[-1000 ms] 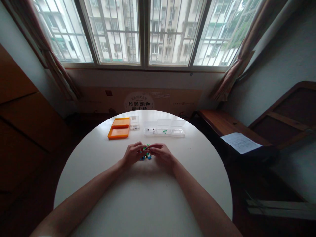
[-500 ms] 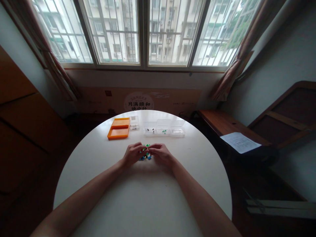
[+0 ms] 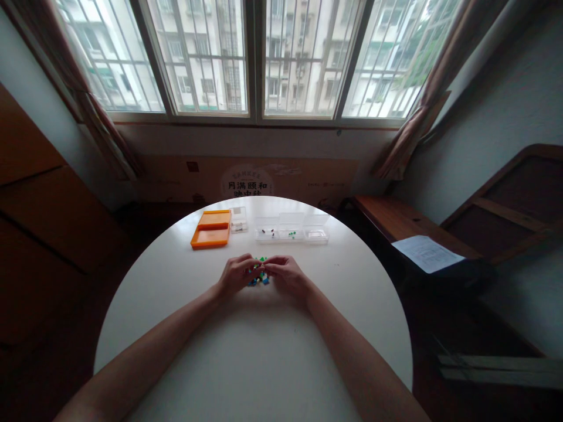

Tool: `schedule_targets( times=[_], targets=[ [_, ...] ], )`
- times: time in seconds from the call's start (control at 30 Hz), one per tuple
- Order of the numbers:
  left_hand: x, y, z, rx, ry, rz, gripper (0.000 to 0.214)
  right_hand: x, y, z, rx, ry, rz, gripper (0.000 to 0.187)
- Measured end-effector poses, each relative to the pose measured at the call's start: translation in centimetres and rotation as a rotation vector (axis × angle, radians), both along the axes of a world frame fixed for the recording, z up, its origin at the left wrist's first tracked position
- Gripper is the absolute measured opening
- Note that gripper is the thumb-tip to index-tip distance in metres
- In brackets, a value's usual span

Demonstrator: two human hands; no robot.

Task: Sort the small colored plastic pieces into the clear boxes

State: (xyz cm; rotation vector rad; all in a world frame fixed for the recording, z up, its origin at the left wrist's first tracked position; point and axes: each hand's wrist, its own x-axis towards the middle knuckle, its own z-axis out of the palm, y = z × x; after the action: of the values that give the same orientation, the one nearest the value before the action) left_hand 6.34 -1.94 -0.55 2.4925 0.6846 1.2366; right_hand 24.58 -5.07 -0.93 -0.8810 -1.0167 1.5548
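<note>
Over a small pile of tiny coloured pieces (image 3: 259,281), green, blue, yellow and dark, my two hands meet at the fingertips. My left hand (image 3: 237,273) is closed in a pinch, coming from the left. From the right, my right hand (image 3: 285,272) pinches too, its fingertips against those of the left. Whatever sits between the fingers is too small and too covered to name. Part of the pile is hidden beneath the fingers. Beyond the hands, a clear compartment box (image 3: 324,239) with its lids raised holds a few dark pieces (image 3: 272,234) and several green pieces (image 3: 292,234).
An orange open tray (image 3: 211,237) stands at the back left of the round white table (image 3: 246,363). Beside it lies a small clear case (image 3: 238,220). Right of the table, a sheet of paper (image 3: 426,254) rests on a wooden bench (image 3: 396,217).
Hardly anything differs. Both hands stay pinched together over the pile, with only a very slight shift of the fingers.
</note>
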Motion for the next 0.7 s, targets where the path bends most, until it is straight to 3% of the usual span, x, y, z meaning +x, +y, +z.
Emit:
schedule_targets(
  times=[0.7],
  targets=[
    [-0.07, 0.18, -0.27, 0.018, 0.012, -0.003, 0.019, -0.04, -0.03, 0.1, 0.0, 0.023, 0.003, 0.025]
  ],
)
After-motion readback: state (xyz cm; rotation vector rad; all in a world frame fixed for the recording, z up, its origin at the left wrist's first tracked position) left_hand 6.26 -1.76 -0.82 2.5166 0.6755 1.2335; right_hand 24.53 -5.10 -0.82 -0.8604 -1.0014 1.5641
